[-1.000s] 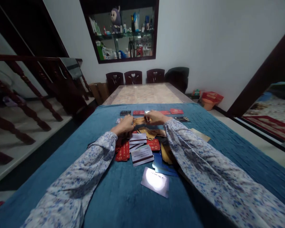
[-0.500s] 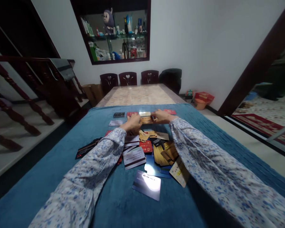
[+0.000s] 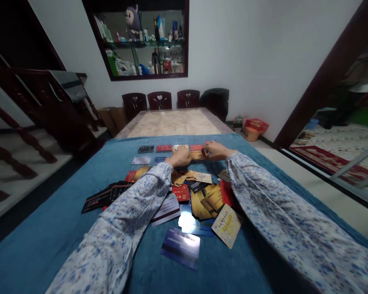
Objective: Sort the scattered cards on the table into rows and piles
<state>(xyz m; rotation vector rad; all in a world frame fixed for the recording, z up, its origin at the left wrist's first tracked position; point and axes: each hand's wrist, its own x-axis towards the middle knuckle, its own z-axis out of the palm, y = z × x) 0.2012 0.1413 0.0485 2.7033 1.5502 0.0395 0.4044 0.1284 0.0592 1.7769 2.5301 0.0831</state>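
Observation:
A gold card is held flat by its two ends between my hands, just above or on the cloth; I cannot tell which. My left hand pinches its left end, and my right hand has its right end. Behind them runs a row with a black card, a red card, a pale card partly hidden by my left hand, and another red card. In front of that row, left of my hands, lie a silver card and a blue card.
Closer to me are loose heaps: black cards, gold cards, white cards and a cream card. A purple card lies nearest. Blue cloth covers the near table; chairs stand beyond.
Both hands have moved right along the row with the gold card between them. The blue card that my left hand covered now shows. The view has shifted slightly too.

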